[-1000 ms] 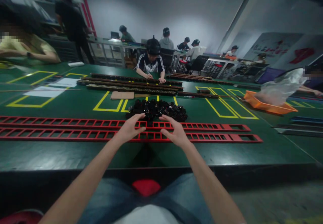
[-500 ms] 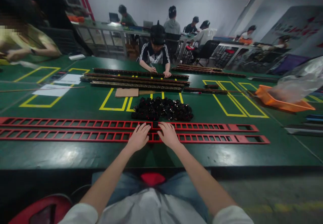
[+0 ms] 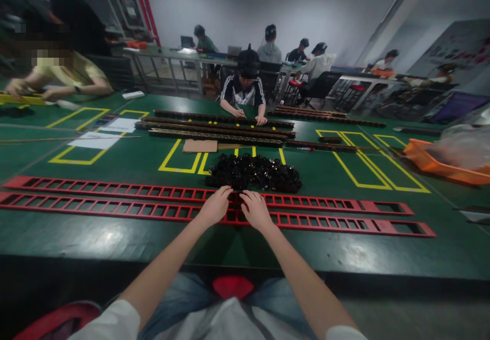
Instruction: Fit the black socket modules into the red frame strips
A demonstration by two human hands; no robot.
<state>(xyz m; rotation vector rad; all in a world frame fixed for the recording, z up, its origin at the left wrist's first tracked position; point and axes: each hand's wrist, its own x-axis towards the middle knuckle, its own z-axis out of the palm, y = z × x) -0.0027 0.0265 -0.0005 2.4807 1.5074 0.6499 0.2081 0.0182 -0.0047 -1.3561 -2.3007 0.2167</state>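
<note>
Two long red slotted strips [image 3: 115, 191] lie side by side across the green table [image 3: 115, 238]. My left hand [image 3: 216, 206] and my right hand [image 3: 255, 209] rest close together on the strips near their middle, fingers curled down onto a small dark piece that I cannot make out between them. Just beyond the hands sits a heap of small black parts [image 3: 254, 172], a little apart from the fingertips.
Long dark rails [image 3: 214, 125] and a cardboard sheet [image 3: 199, 146] lie farther back. A person [image 3: 245, 87] works on those rails opposite. An orange tray [image 3: 440, 166] is at the right, papers [image 3: 95, 140] at the left, with another person [image 3: 57, 72] there. Yellow tape outlines [image 3: 360, 166] mark the table.
My hands have drawn back from the black heap and come together on the red strips. The view has shifted slightly, and the strips now slant down to the right.
</note>
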